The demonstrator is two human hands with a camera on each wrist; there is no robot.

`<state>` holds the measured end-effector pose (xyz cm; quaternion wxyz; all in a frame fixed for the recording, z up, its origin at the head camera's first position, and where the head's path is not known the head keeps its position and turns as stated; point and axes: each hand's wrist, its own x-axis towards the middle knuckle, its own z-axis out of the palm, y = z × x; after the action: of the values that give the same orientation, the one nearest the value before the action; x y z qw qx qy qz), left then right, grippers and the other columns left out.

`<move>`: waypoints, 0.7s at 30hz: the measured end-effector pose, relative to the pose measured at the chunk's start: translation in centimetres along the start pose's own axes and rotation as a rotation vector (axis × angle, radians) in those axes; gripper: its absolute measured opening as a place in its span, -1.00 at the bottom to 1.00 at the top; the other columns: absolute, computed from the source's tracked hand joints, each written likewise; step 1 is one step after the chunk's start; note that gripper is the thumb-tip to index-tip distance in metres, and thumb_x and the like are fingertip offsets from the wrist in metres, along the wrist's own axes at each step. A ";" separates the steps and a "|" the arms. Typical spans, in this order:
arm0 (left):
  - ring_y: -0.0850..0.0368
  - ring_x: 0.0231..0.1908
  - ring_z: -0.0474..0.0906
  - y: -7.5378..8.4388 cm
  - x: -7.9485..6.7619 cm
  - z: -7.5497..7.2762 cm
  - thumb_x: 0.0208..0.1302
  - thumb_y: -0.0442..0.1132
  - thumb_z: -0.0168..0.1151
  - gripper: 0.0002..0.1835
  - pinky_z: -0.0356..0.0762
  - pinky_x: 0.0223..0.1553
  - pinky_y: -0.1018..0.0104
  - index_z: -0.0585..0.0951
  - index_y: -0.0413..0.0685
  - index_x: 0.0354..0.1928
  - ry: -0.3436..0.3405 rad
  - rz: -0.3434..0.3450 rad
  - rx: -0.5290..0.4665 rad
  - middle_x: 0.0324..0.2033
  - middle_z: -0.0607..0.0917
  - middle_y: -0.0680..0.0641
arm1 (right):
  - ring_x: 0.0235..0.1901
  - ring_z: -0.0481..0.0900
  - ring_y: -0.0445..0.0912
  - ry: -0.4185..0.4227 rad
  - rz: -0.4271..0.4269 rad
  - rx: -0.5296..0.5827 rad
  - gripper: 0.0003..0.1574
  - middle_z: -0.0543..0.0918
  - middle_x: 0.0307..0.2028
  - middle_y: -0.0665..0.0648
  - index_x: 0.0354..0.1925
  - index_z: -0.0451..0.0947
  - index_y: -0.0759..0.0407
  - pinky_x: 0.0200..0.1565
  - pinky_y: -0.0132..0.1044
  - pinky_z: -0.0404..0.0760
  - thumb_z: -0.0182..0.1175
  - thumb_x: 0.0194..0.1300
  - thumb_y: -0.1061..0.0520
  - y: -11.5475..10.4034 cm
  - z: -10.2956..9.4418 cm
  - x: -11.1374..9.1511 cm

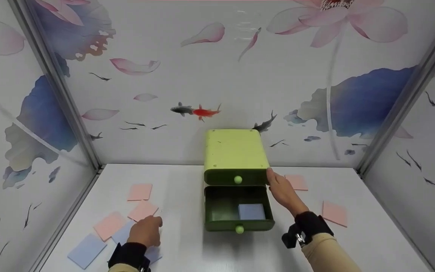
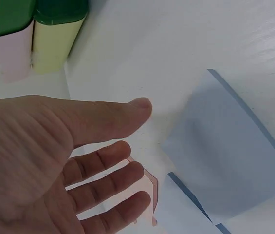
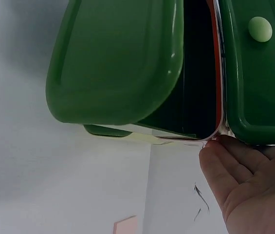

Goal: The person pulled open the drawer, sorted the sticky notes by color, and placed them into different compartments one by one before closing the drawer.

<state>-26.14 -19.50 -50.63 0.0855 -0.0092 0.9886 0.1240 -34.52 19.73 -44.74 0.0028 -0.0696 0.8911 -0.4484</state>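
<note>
A small drawer cabinet (image 1: 236, 149) with a yellow-green top and dark green fronts stands against the back wall. Its lower drawer (image 1: 221, 226) is pulled out, and a blue square pad of notes (image 1: 251, 212) lies inside at the right. My right hand (image 1: 283, 190) rests against the cabinet's right side, fingers extended, just beside the closed upper drawer (image 3: 261, 83). At the front left, my left hand (image 1: 145, 230) hovers over blue note pads with nothing in it. Its thumb and fingers are apart in the left wrist view, with a blue pad (image 2: 229, 151) beyond the fingertips.
Left of the cabinet lie pink pads (image 1: 140, 192) and more blue pads (image 1: 87, 251), some overlapping. Two pink pads, one at the back (image 1: 297, 182) and one nearer (image 1: 335, 214), lie to its right. Patterned walls with metal corner posts enclose the white table (image 1: 179, 226).
</note>
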 end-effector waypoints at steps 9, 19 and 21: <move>0.00 -0.42 0.54 -0.5 -0.8 0.4 -0.26 -0.46 0.56 -0.58 0.61 -0.28 0.00 0.58 -0.16 -0.28 -0.072 -0.043 0.004 -0.41 0.63 -0.10 | 0.20 0.50 0.23 0.020 0.004 -0.038 -0.12 0.56 0.15 0.39 0.33 0.33 0.34 0.24 0.11 0.43 -0.42 0.55 -0.30 0.2 -0.1 0.0; -0.03 -0.42 0.53 -0.4 -1.3 1.2 -0.15 -0.48 0.50 -0.64 0.61 -0.27 -0.02 0.55 -0.17 -0.28 -0.032 0.016 0.019 -0.39 0.58 -0.16 | 0.18 0.51 0.16 0.027 -0.007 0.007 -0.17 0.55 0.16 0.35 0.34 0.33 0.28 0.22 0.04 0.49 -0.43 0.56 -0.28 -0.2 0.3 0.0; -0.04 -0.40 0.55 -0.5 -1.2 1.3 -0.18 -0.47 0.52 -0.60 0.61 -0.24 -0.02 0.56 -0.17 -0.25 -0.035 0.014 0.005 -0.38 0.58 -0.16 | 0.20 0.50 0.18 0.022 -0.001 0.016 -0.17 0.53 0.18 0.37 0.37 0.29 0.31 0.23 0.04 0.48 -0.42 0.56 -0.27 -0.2 0.4 0.0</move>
<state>-24.73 -19.66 -51.82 0.1017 0.0001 0.9873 0.1224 -34.48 19.33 -44.85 -0.0064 -0.0651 0.8875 -0.4562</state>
